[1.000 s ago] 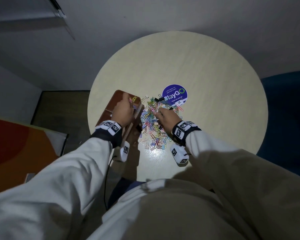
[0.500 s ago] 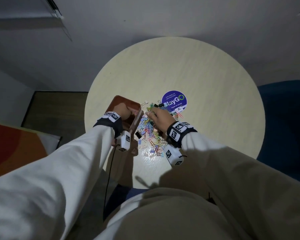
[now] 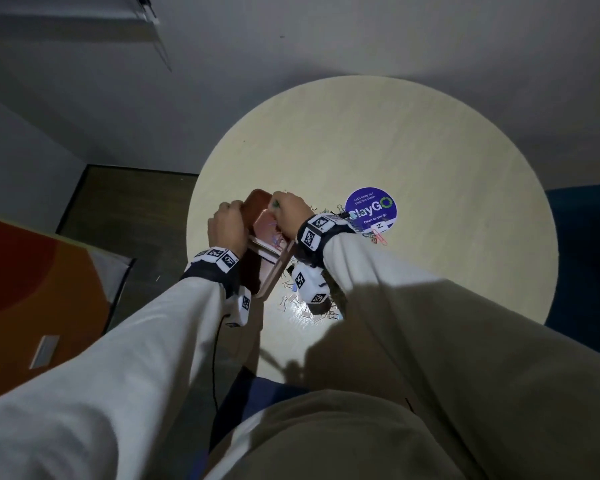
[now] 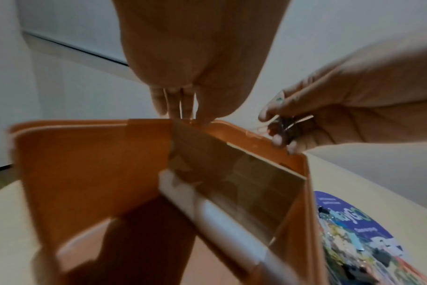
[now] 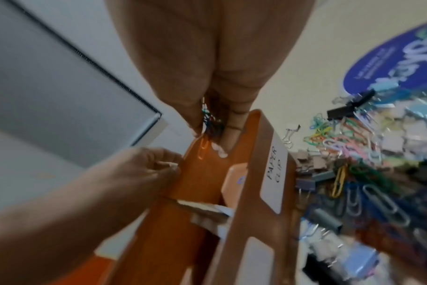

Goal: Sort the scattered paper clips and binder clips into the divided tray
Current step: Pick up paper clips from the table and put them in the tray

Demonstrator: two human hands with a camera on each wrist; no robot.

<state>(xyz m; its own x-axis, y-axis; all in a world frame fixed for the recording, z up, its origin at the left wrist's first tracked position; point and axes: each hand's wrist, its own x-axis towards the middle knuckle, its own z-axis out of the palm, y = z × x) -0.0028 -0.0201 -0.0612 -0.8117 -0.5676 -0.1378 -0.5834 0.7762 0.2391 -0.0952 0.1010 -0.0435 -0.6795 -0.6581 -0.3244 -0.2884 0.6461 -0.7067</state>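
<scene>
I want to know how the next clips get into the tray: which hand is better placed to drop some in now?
The right hand, probably. It pinches a small bunch of clips above the orange tray. The left hand grips the tray's far edge.

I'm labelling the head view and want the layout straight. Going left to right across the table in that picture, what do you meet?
Left hand gripping the tray's edge → orange divided tray → right hand holding paper clips over the tray → purple round sticker.
</scene>
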